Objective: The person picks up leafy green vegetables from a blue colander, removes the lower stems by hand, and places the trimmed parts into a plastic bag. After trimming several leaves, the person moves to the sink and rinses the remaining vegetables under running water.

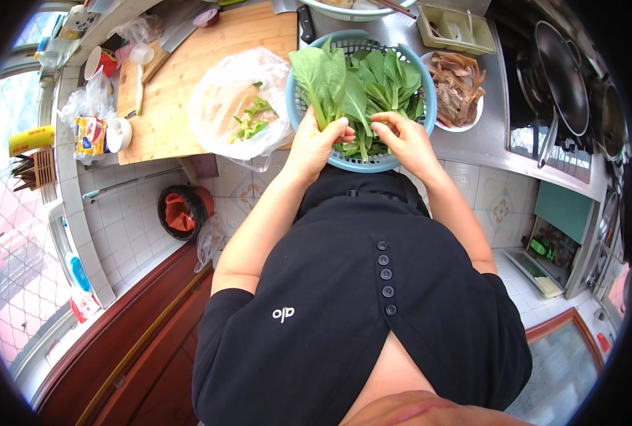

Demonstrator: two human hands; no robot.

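Note:
My left hand [316,146] grips a bunch of leafy greens [321,80] by the stems, its broad leaves pointing away from me. Close beside it, the thumb and forefinger of my right hand [407,141] come together at the stem of a single green leaf [355,98]; whether they pinch it is unclear. Both hands are over the near side of a blue plastic colander [429,98], which holds more leafy greens [393,72]. To its left, a clear plastic bag [209,106] lies spread open with small green and yellowish trimmings [251,123] inside.
Beneath the bag is a wooden cutting board [246,34], with a cleaver [180,32] at its far left. A plate of brown meat [457,88] stands right of the colander, below a sectioned seasoning box [457,32]. A wok [560,80] sits far right. A lined bin [183,213] is below left.

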